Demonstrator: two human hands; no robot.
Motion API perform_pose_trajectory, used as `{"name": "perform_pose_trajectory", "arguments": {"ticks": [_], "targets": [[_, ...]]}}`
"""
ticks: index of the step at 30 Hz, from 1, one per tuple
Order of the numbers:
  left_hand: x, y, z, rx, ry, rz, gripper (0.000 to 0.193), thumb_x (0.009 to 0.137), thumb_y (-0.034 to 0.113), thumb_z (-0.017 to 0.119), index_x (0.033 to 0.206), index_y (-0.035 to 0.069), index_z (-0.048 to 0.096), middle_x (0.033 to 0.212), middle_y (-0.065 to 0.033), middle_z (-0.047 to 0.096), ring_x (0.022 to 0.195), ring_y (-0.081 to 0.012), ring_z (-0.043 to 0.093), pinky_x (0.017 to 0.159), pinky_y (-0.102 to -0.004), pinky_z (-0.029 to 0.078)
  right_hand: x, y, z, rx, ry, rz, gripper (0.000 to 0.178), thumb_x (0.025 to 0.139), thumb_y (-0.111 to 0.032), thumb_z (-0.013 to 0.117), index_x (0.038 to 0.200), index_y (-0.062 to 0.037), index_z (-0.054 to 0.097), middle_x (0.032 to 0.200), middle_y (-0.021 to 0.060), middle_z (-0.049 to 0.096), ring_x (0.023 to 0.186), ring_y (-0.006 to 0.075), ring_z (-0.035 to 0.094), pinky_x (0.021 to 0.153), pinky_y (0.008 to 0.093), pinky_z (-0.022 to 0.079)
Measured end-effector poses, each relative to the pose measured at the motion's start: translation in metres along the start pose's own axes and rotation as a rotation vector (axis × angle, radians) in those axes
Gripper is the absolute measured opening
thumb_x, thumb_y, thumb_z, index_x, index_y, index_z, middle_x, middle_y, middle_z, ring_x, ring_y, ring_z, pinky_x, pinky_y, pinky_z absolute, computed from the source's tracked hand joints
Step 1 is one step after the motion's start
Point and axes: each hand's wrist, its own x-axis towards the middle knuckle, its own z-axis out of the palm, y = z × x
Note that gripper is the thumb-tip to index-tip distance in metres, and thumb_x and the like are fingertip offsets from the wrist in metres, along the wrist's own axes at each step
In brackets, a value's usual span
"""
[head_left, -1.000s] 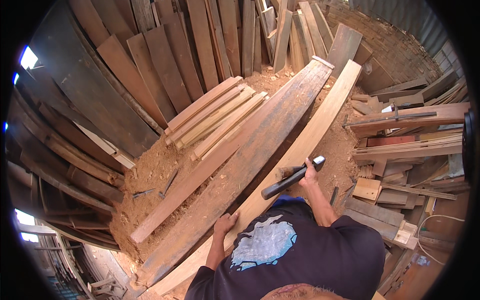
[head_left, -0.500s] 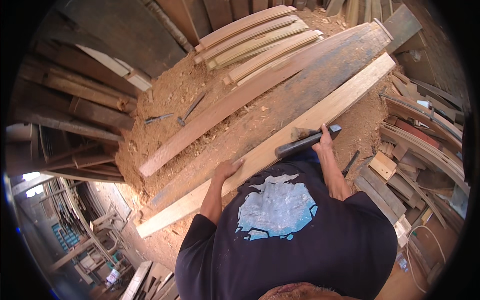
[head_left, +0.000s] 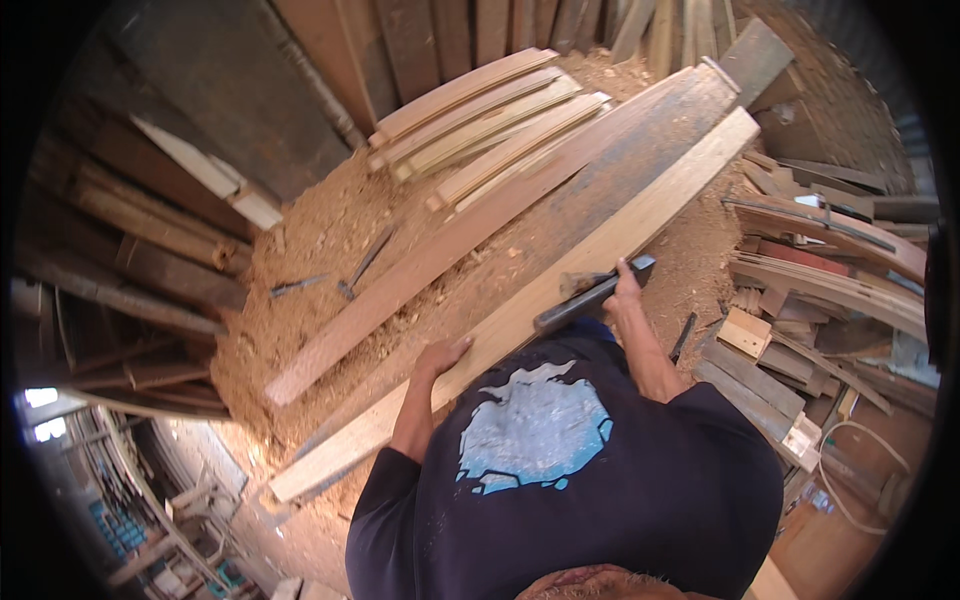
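A long pale plank [head_left: 520,308] runs diagonally across the work, from lower left to upper right. My left hand [head_left: 437,357] lies on the plank near my body, fingers stretched over its top face. Closed around the right end of a dark hand plane [head_left: 575,308] is my right hand [head_left: 627,283]. The plane is long and narrow, tilted beside the plank's near edge, with a short wooden cross-handle [head_left: 580,284] sticking out. Whether the plane touches the plank I cannot tell. Beyond the plank lies a wide, worn bench board [head_left: 600,180].
A reddish plank [head_left: 420,280] lies along the far side of the bench board. Farther back are a hammer [head_left: 366,262] and a small dark tool [head_left: 298,285] on shavings. Stacked boards [head_left: 480,110] lie behind. Scrap wood [head_left: 770,345] is piled at the right.
The whole view has shifted, with the scene sitting slightly further left and mostly lower. Both hands, the hand plane and the plank keep nearly the same places relative to each other.
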Motion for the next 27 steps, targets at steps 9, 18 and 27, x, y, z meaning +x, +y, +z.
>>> {"name": "perform_pose_trajectory", "arguments": {"ticks": [9, 18, 27], "targets": [[0.021, -0.033, 0.019, -0.016, -0.036, -0.031, 0.097, 0.088, 0.083, 0.035, 0.129, 0.000, 0.064, 0.133, -0.0318, 0.058, 0.131, -0.0435, 0.053, 0.111, -0.0443, 0.041, -0.009, 0.024, -0.001, 0.076, 0.059, 0.005, 0.043, 0.100, -0.025, 0.062, 0.128, 0.0029, 0.048, 0.122, 0.0231, 0.060, 0.103, 0.0420, 0.066, 0.088, 0.0630, 0.056], [0.022, -0.038, 0.009, -0.037, 0.085, -0.048, 0.093, 0.088, 0.079, 0.044, 0.137, 0.001, 0.057, 0.138, -0.0296, 0.056, 0.134, -0.0418, 0.050, 0.113, -0.0439, 0.038, 0.005, 0.022, 0.021, 0.045, 0.020, 0.011, 0.038, 0.099, -0.023, 0.062, 0.126, 0.0010, 0.051, 0.119, 0.0198, 0.062, 0.102, 0.0390, 0.067, 0.085, 0.0610, 0.056], [0.001, -0.015, 0.005, 0.298, 0.339, 0.041, 0.130, 0.065, 0.072, 0.078, 0.161, 0.011, 0.015, 0.161, -0.0214, 0.020, 0.149, -0.0456, 0.016, 0.120, -0.0595, 0.015, 0.015, 0.013, 0.065, -0.362, 0.082, 0.031, 0.017, 0.086, -0.001, 0.066, 0.102, 0.0007, 0.059, 0.084, 0.0147, 0.065, 0.066, 0.0270, 0.066, 0.058, 0.0473, 0.058]]}}
